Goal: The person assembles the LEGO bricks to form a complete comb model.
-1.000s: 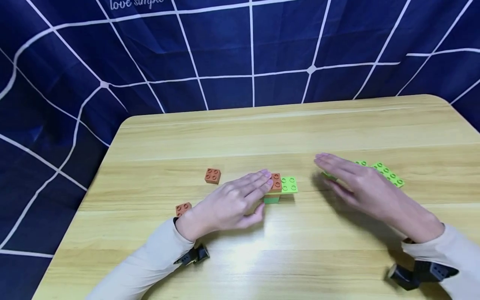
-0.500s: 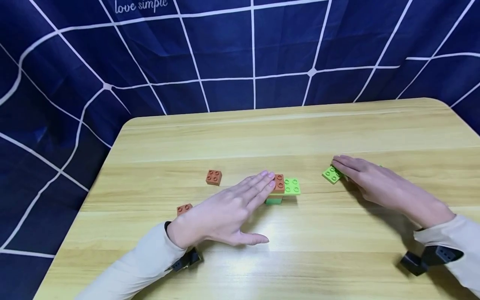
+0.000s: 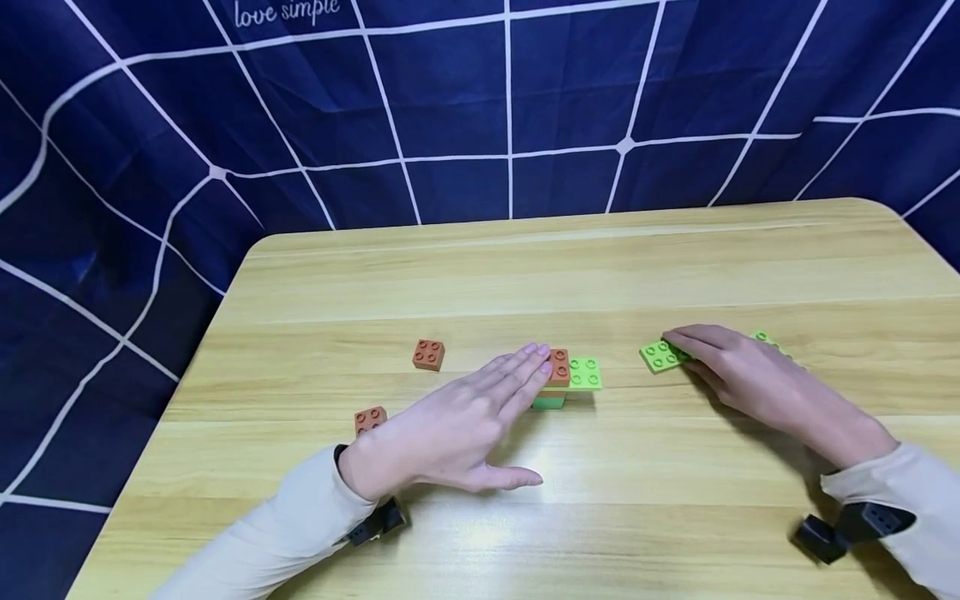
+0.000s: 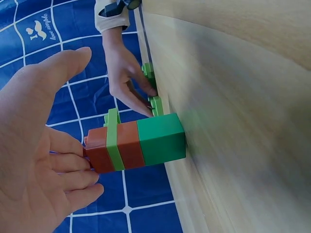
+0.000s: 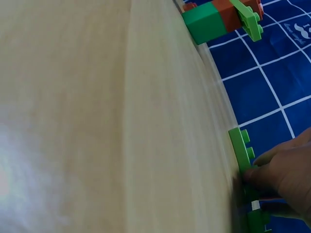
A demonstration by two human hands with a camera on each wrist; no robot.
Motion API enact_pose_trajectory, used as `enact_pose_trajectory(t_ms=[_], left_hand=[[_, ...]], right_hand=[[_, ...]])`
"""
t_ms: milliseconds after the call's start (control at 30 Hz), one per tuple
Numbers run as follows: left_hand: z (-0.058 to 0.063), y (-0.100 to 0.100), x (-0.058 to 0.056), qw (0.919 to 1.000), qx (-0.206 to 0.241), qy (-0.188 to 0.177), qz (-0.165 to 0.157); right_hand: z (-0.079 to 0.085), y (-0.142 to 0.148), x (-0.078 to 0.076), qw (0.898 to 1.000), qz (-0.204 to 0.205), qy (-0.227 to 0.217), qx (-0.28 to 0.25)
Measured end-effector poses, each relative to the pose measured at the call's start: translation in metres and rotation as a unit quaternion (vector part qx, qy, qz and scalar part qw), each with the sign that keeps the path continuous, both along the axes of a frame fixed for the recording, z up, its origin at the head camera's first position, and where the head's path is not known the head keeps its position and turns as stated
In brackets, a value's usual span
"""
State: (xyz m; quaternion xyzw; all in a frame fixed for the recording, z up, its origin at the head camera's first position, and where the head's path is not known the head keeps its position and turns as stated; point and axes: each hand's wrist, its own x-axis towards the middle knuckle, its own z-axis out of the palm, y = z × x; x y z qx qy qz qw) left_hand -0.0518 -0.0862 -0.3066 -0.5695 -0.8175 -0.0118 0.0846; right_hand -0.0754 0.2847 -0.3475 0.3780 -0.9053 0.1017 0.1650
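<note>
In the head view my left hand [image 3: 461, 429] lies with straight fingers, fingertips on a brown-red brick [image 3: 557, 367] topping a small stack. Its thumb sticks out to the side. The left wrist view shows the stack's green bottom brick [image 4: 162, 139], another brown-red brick [image 4: 130, 144] and a light green plate [image 4: 112, 141] sandwiched below the top brick. To the right, my right hand [image 3: 757, 387] pinches a flat light green building plate [image 3: 662, 356] on the table, its fingers hiding part of it. A second light green plate [image 3: 765, 338] shows just behind that hand.
Two loose brown-red bricks, a farther brick [image 3: 428, 355] and a nearer brick [image 3: 370, 419] partly behind the left wrist, sit left of the stack. The wooden table [image 3: 480, 275] meets a blue gridded cloth [image 3: 450, 100] at its far edge.
My left thumb has left the stack's side and spread out, while its fingers stay on top. My right hand has shifted right and closed on a light green plate, which has turned slightly.
</note>
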Motion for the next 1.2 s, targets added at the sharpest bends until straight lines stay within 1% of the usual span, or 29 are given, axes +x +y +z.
enact_pose_trajectory(t_ms=[100, 200, 300, 400, 600, 933, 1200], left_hand=[[0.000, 0.000, 0.000, 1.0000, 0.002, 0.006, -0.001], [0.000, 0.000, 0.000, 0.9999, 0.005, 0.010, -0.001], [0.000, 0.000, -0.001, 0.9999, 0.008, 0.012, -0.001], [0.000, 0.000, -0.001, 0.9999, 0.009, 0.013, -0.001], [0.000, 0.001, -0.001, 0.9999, 0.007, 0.014, 0.001], [0.002, 0.002, 0.000, 0.9999, 0.008, 0.014, 0.000], [0.004, 0.003, -0.001, 0.9999, 0.008, 0.015, 0.000]], right_hand=[[-0.001, 0.000, 0.001, 1.000, 0.001, 0.004, -0.006], [-0.003, 0.000, -0.001, 1.000, 0.006, 0.022, -0.020], [-0.001, -0.002, -0.002, 0.999, 0.006, 0.035, -0.034], [0.002, -0.004, -0.001, 0.998, 0.000, 0.038, -0.041], [0.007, -0.006, 0.004, 0.999, -0.011, 0.029, -0.039], [0.023, -0.027, 0.014, 0.996, 0.000, 0.064, -0.062], [0.031, -0.040, 0.019, 0.997, -0.003, 0.047, -0.063]])
